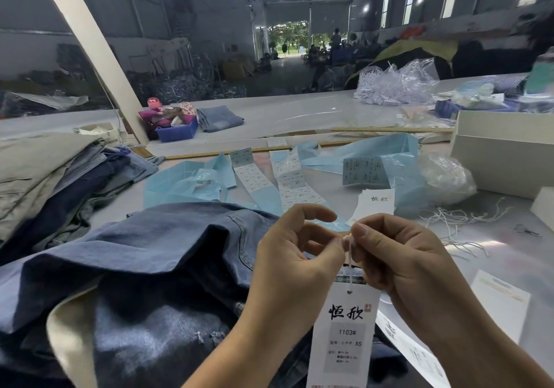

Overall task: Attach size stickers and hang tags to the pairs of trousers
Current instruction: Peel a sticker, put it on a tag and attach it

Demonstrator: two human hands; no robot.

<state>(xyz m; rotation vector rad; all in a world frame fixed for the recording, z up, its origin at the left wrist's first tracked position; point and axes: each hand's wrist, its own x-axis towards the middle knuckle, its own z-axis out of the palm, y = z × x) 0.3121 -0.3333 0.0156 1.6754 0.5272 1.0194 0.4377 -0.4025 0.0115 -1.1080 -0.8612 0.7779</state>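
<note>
A pair of blue denim trousers (144, 267) lies spread on the table in front of me. A white hang tag (344, 336) marked 1103# XS dangles over them from a thin white string (349, 263). My left hand (296, 255) and my right hand (398, 252) meet above the tag, and both pinch the string's top end between thumb and fingertips. A stack of blank-side hang tags (374, 204) lies just beyond my hands. Strips of size stickers (287, 177) on blue backing lie farther back.
A pile of folded trousers (60, 183) sits at the left. Loose white strings (455, 225) and a clear bag (446, 177) lie at the right, beside white boxes (503, 153). A blue bin (177, 132) and wooden rulers (389, 129) lie farther back. A white card (500, 297) rests at right.
</note>
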